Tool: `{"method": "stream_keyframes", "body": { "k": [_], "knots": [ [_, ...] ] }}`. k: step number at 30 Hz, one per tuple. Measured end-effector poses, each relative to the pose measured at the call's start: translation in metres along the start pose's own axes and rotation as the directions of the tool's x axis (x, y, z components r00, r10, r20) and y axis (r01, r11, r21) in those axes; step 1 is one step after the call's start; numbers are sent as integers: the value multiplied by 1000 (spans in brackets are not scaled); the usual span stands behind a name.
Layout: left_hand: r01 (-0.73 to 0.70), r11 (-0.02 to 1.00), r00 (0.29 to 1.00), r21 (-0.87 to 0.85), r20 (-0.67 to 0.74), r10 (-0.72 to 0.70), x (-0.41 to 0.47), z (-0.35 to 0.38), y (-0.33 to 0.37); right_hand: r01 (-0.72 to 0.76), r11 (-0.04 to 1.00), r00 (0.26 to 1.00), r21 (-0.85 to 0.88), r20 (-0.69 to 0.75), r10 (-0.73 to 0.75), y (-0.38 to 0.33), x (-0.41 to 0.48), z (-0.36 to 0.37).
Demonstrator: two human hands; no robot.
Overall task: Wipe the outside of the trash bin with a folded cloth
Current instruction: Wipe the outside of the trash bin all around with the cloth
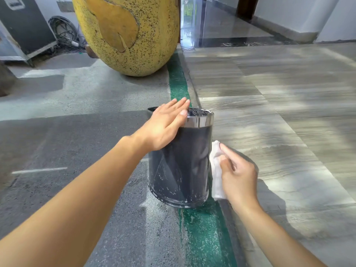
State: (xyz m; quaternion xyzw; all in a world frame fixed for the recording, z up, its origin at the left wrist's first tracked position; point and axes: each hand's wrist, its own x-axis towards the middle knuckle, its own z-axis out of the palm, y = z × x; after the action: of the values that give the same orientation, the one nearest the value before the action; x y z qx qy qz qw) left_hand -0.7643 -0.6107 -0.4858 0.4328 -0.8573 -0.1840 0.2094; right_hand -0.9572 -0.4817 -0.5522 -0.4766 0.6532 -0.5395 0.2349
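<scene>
From my remote seat I see the dark cylindrical trash bin with a shiny metal band at its rim (179, 162) standing just below the middle of the frame, upright or nearly so, on a green painted stripe (202, 228) that runs up the floor between rough grey concrete (77, 116) on the left and pale streaked stone tiles (279, 105) on the right. The bin's dark wall is flecked with white scratches and specks, thickest near its base. The left hand (165, 128) lies flat over the bin's upper left edge, its fingers (179, 105) stretched out straight and close together across the rim, holding nothing, only pressing on the bin. The right hand (237, 176) sits at the bin's right side, lower down, its fingers curled around a folded white cloth (216, 170) and pressing it against the bin's outer wall. The cloth hangs down below the hand, close to the bin's base. In the upper middle of the frame a large yellow speckled egg-shaped sculpture (125, 35) rests on the concrete, well apart from the bin. At the upper left stands a dark case with metal edging (25, 26), with a coil of grey cable (65, 33) beside it.
</scene>
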Motion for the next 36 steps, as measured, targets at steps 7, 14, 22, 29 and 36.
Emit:
{"method": "stream_keyframes", "body": {
  "k": [7,14,22,29,36],
  "knots": [
    [-72,991,997,111,-27,76,-24,21,2,-94,995,995,-34,-41,92,-8,4,-10],
    [-9,989,999,150,51,1,-6,28,18,62,991,993,-116,-93,-73,-9,5,-23],
    [93,986,993,139,63,-102,32,36,35,327,905,929,-272,-81,-360,9,16,-14],
    [162,977,984,140,57,-171,57,36,41,413,824,906,-388,80,-416,40,-8,-9],
    [218,969,974,117,38,-224,75,36,39,310,843,896,-439,431,-105,93,-64,-17]
  ]
}}
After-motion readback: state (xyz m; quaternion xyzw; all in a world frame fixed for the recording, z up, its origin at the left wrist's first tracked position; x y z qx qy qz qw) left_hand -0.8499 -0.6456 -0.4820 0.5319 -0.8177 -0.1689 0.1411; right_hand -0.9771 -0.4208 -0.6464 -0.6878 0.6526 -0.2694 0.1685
